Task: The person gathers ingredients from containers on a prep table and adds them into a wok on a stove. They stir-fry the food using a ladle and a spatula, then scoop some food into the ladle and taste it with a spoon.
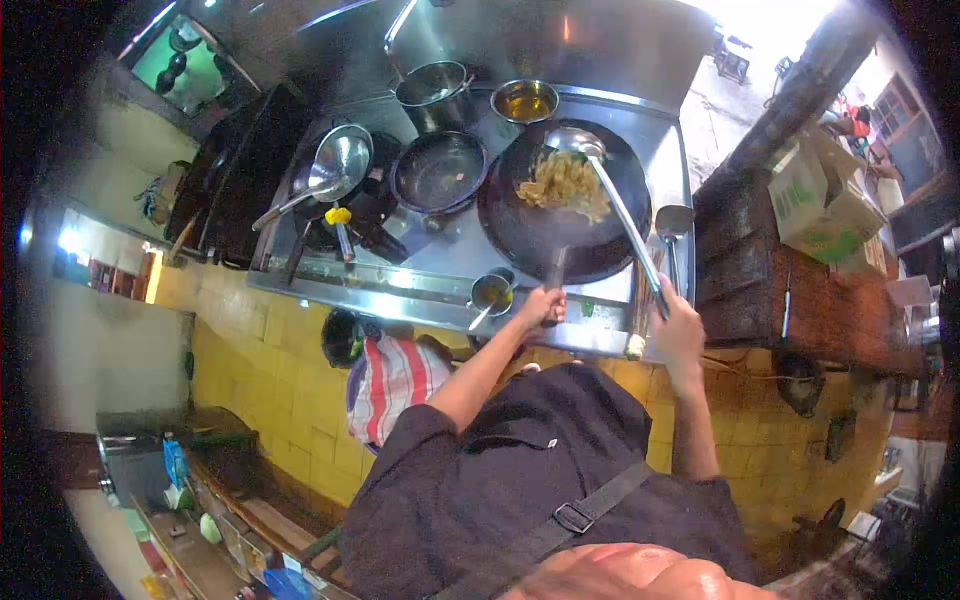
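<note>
My left hand (541, 306) is closed round the handle of a large dark wok (520, 245) on the steel stove. In the wok lies a heap of light brown sliced food (565, 185). My right hand (680, 325) grips the long handle of a metal ladle (577, 140), whose bowl is over the far side of the wok, at the food's upper edge. Just right of the wok, a spatula (673, 222) with a broad metal blade lies near my right hand. A small metal cup (491, 291) with a spoon stands left of my left hand.
Behind the wok are a bowl of yellow liquid (525, 102) and a deep pot (433, 85). A dark pan (440, 172) and a perforated strainer (341, 162) are to the left. A cardboard box (825, 200) sits on the brick ledge at right. A striped cloth (395, 385) hangs below the stove.
</note>
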The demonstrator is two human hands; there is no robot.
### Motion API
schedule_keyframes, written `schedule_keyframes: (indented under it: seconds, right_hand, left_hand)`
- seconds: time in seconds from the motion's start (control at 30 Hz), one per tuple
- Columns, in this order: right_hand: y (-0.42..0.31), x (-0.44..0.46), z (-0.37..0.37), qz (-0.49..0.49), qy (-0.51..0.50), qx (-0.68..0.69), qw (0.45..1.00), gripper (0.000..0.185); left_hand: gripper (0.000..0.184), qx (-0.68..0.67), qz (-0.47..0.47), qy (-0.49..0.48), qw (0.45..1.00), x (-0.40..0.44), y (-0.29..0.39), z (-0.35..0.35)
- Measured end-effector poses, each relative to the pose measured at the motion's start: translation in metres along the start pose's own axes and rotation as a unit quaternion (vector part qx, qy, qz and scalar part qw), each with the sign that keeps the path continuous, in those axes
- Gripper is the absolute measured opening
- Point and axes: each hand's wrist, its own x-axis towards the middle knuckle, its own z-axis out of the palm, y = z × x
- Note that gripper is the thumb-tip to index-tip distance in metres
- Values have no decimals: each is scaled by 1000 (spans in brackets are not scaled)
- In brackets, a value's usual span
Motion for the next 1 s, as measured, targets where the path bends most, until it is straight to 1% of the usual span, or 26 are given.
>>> schedule_keyframes:
  seconds: [0.03, 0.07, 0.1, 0.13, 0.2, 0.23, 0.3, 0.33, 0.4, 0.43, 0.47, 0.5, 0.53, 0.57, 0.6, 0.67, 0.7, 0.73, 0.8, 0.83, 0.87, 0.9, 0.93, 0.97, 1.0]
  right_hand:
    - [0, 10, 23, 0, 2, -9, 1000, 56]
    - [2, 18, 46, -14, 1, 13, 1000, 55]
    - [10, 33, 75, 20, -47, -27, 998, 52]
    - [18, 43, 95, -3, -51, -80, 995, 51]
    - [13, 58, 86, 14, -107, -110, 988, 51]
    - [16, 60, 76, 16, -102, -108, 989, 51]
    - [18, 62, 46, -38, -115, -26, 992, 50]
    - [16, 57, 47, -37, -115, -26, 992, 50]
    - [15, 44, 53, 70, -72, -1, 995, 48]
    - [31, 45, 94, 105, -66, -2, 992, 47]
    - [54, 46, 140, 6, -41, -33, 999, 45]
    - [75, 48, 185, -92, -9, -71, 993, 43]
    - [62, 48, 192, -66, 1, 86, 994, 42]
    - [35, 59, 155, 112, -235, 315, 913, 40]
    - [15, 61, 112, 148, -280, 427, 847, 37]
    - [7, 70, 68, 32, -253, 299, 920, 36]
    - [16, 63, 64, -146, -88, 166, 971, 37]
    - [24, 53, 60, -149, -91, 163, 971, 37]
    - [15, 40, 15, -138, -137, 82, 977, 43]
    - [11, 36, 7, -84, -190, 56, 977, 40]
    - [3, 38, 8, -89, -192, 51, 976, 40]
    - [-10, 37, 14, -35, -179, 8, 983, 39]
    - [-24, 36, 21, 19, -166, -35, 985, 38]
    - [-37, 39, 39, 36, -145, -50, 988, 35]
    - [-38, 40, 61, 15, -103, -36, 994, 34]
  left_hand:
    - [10, 4, -2, -4, 1000, 12, 3, 0]
    - [11, -3, -4, 5, 1000, 21, 7, 1]
    - [11, -11, -6, 13, 1000, 27, 8, 3]
    - [11, -9, -9, 9, 1000, 31, 5, 1]
    - [12, 0, -11, 24, 1000, 32, 3, 3]
    - [12, -5, -9, 34, 999, 31, 3, 4]
    - [12, -26, -5, 33, 999, 35, -1, 1]
    - [13, -50, -3, 35, 998, 35, -6, -2]
    - [14, -46, 9, 32, 998, 35, -5, 0]
    - [13, -43, 5, 36, 998, 32, -2, 3]
    - [12, -41, 0, 42, 998, 28, -2, 4]
    - [12, -44, 3, 44, 998, 27, -2, 4]
    - [13, -43, 3, 42, 998, 29, -1, 4]
    - [13, -43, 2, 40, 998, 29, -3, 3]
    - [13, -47, 4, 41, 998, 28, -4, 2]
    - [14, -35, 9, 19, 999, 27, -2, 2]
    - [14, -39, 13, 19, 999, 29, -2, 2]
    - [14, -31, 15, 37, 999, 30, -6, 1]
    - [14, -30, 27, 54, 998, 37, -5, -1]
    - [13, -39, 37, 63, 997, 40, -6, -1]
    - [13, -47, 44, 72, 995, 41, -8, -1]
    - [11, -71, 44, 50, 995, 42, -6, 1]
    - [11, -79, 46, 52, 994, 43, -4, 1]
    - [10, -43, 20, 58, 997, 44, 1, 3]
    - [9, -10, -8, 67, 998, 42, 4, 5]
